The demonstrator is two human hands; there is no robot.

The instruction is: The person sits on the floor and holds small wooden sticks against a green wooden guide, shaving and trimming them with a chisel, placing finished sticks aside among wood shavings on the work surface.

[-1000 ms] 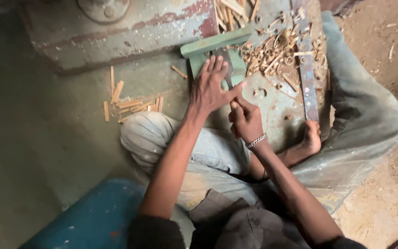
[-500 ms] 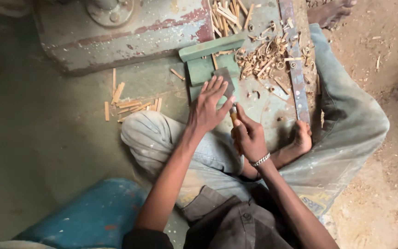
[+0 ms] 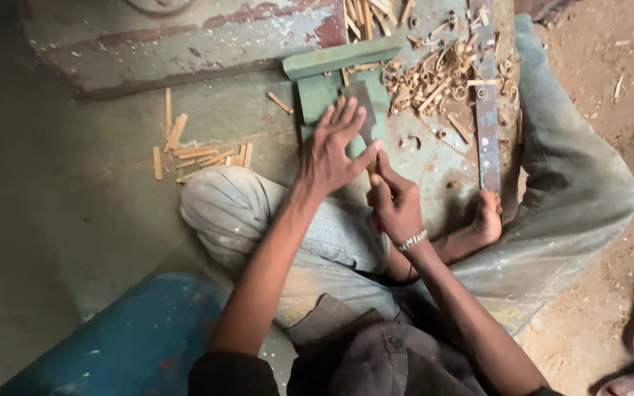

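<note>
Between the crossed legs, on the worn metal slab (image 3: 434, 180) that serves as a bench, I have a dark flat blade (image 3: 362, 103) lying on a green T-shaped wooden jig (image 3: 322, 92). My left hand (image 3: 329, 150) is spread flat over it, fingers apart and straight, palm pressing down on the lower end of the blade and the jig beneath. My right hand (image 3: 395, 202) sits just beside the left thumb, fist closed around what looks like the handle end; the handle itself is mostly hidden by the fingers, so I cannot tell its shape. A beaded bracelet (image 3: 411, 240) rides on that wrist.

To do this stroke well, as I judge it, I want the left palm's weight to be even so the blade stays flat against the jig, with fingertips clear of the far edge. The right fist should drive straight along the jig's stem without twisting. The curled wood shavings (image 3: 434, 77) heaped just right of the jig, beside the long metal bar (image 3: 487, 110), could creep under the blade and tilt it. Thin cut wood slats (image 3: 199, 152) lie well apart on the left, near my knee, out of the way. The bare foot (image 3: 487, 218) is near the right hand, so I would keep the stroke short.
</note>
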